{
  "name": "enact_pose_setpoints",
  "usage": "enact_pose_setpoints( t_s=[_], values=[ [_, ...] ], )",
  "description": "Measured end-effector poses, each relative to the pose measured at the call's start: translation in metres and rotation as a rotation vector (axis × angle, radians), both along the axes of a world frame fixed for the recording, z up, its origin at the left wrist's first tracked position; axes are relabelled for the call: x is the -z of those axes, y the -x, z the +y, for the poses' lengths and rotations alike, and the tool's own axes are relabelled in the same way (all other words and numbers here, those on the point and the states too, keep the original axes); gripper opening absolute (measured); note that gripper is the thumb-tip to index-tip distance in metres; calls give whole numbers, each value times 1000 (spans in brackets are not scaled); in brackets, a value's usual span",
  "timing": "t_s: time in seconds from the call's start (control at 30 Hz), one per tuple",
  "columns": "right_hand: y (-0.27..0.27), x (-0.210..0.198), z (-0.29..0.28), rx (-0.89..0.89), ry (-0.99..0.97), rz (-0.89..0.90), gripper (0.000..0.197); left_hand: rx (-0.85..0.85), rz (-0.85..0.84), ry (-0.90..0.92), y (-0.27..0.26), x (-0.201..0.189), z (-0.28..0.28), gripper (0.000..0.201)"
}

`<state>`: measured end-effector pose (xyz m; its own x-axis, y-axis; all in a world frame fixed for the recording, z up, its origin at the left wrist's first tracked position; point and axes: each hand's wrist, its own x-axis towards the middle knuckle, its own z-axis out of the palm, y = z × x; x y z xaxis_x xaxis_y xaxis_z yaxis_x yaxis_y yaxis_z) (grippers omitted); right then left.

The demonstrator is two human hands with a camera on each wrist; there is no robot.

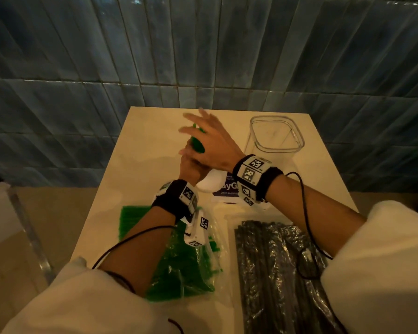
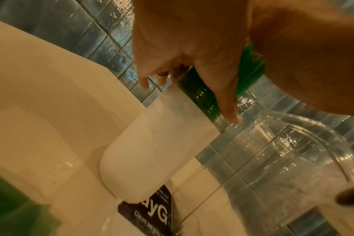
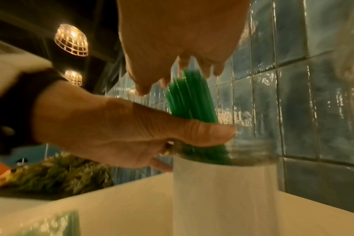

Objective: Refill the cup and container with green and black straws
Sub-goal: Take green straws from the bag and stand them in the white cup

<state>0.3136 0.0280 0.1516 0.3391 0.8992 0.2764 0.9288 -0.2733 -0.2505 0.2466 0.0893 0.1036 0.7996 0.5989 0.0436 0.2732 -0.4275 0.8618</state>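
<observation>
A white cup (image 1: 209,183) stands mid-table with a bundle of green straws (image 1: 198,144) upright in its mouth. My left hand (image 1: 191,165) grips the bundle just above the rim; in the right wrist view its thumb (image 3: 208,132) wraps the green straws (image 3: 190,102) over the cup (image 3: 222,191). My right hand (image 1: 210,141) hovers on top of the straw ends with its fingers spread and straight. The clear square container (image 1: 275,138) stands to the right, with no straws visible in it. The left wrist view shows the cup (image 2: 152,151), the straws (image 2: 204,95) and the container (image 2: 293,159).
A plastic bag of green straws (image 1: 179,261) lies at the near left under my left forearm. A bag of black straws (image 1: 275,273) lies at the near right. A purple card (image 1: 227,189) sits beside the cup. A blue tiled wall (image 1: 203,56) backs the small table (image 1: 143,153).
</observation>
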Motion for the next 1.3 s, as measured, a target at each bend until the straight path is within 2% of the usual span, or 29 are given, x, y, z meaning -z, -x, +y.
enact_pose_setpoints(
  t_s=[0.07,0.13,0.2,0.23,0.27,0.3,0.37,0.4,0.47,0.6,0.67,0.73,0.87,0.97,1.07,1.2,1.3],
  values=[
    [12,-9,-14,76,-214,54,54,6,-53,97,4,-2,8,92],
    [28,-10,-40,190,-547,208,42,19,58,66,17,1,15,111],
    [45,1,-72,293,-725,418,23,11,208,-38,41,11,10,95],
    [54,12,-88,345,-694,530,15,22,275,-83,56,19,3,83],
    [61,26,-101,388,-572,636,9,38,363,-97,73,27,-9,76],
    [69,42,-112,421,-383,714,8,75,484,-94,87,39,-20,80],
    [84,74,-126,404,31,731,10,174,745,-152,111,58,-47,103],
    [93,85,-128,361,172,711,13,202,828,-187,120,65,-58,109],
    [109,99,-128,254,314,684,19,197,879,-170,136,72,-73,102],
    [123,114,-108,92,462,695,26,217,762,-20,152,82,-68,49],
    [127,122,-94,32,462,609,22,181,607,-17,158,80,-64,26],
    [128,132,-85,1,441,529,27,166,500,-52,162,73,-62,14],
    [130,148,-74,8,441,420,22,132,373,-38,169,68,-61,15],
    [133,147,-73,82,488,415,23,97,337,-11,169,68,-63,14],
    [135,145,-74,131,544,395,24,89,317,5,167,66,-65,17],
    [137,148,-74,144,483,413,32,100,332,-8,165,65,-66,18],
    [135,145,-73,134,497,378,22,115,334,-23,165,66,-66,22]
  ],
)
